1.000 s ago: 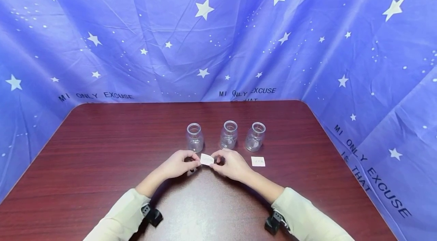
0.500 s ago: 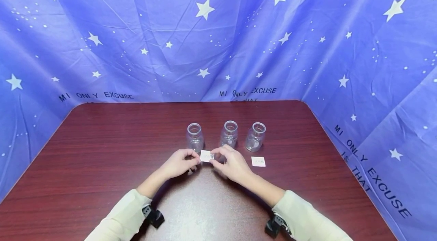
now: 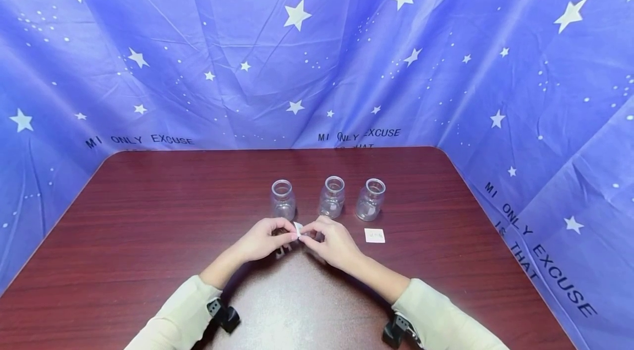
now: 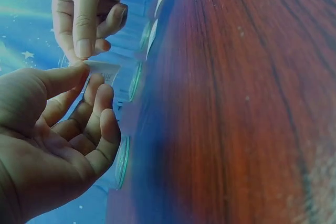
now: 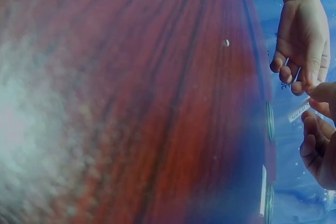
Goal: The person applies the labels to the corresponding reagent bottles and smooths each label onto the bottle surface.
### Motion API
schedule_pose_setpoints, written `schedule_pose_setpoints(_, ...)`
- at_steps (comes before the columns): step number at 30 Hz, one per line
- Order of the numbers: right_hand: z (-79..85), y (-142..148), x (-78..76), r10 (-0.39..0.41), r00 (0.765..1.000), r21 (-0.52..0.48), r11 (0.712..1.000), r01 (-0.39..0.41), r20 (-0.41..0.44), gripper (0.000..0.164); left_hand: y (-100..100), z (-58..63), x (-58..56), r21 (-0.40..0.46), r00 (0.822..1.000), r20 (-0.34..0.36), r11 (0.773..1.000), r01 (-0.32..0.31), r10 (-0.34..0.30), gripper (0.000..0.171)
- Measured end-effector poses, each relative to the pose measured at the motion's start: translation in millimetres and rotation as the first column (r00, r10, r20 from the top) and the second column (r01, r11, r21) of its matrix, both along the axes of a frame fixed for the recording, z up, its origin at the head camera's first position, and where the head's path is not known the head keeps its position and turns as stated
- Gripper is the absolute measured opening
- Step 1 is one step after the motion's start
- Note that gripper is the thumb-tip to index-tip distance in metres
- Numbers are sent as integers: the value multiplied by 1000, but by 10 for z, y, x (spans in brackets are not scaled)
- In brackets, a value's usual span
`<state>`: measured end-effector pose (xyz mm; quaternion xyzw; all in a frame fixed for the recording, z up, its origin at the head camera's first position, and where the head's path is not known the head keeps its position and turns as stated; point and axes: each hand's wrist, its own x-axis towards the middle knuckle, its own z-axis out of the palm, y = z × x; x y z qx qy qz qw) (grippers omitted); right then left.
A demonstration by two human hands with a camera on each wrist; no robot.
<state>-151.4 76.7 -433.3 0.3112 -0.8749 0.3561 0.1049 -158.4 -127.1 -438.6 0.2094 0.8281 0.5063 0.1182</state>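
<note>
A small white paper label with writing on it is pinched between both hands, just in front of the leftmost clear jar. My left hand holds it by thumb and forefinger from the left. From the other side my right hand pinches it, the fingertips of both hands nearly meeting. In the left wrist view the label sticks out beyond the pinching fingertips, slightly bent, its writing partly visible. A second written label lies flat on the table right of my right hand.
Two more clear jars, a middle one and a right one, stand in a row with the first. All three are uncapped. The dark red wooden table ends at a blue star-printed curtain behind and at both sides.
The label, earlier spread face-up between the hands, has turned to a narrow edge-on strip. My right hand has shifted left, bringing its fingertips close to my left hand's. The jars have stayed put.
</note>
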Motion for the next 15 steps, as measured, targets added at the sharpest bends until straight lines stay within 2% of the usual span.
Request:
schedule_pose_setpoints(6,-29,-1,6,-9,999,-8,1000,10,38,9,18,27,19,17,1000,-4,1000,12,-12,14)
schedule_pose_setpoints(15,-43,1,2,-4,999,-31,999,6,50,10,48,13,11,1,1000,-6,1000,-18,18,13)
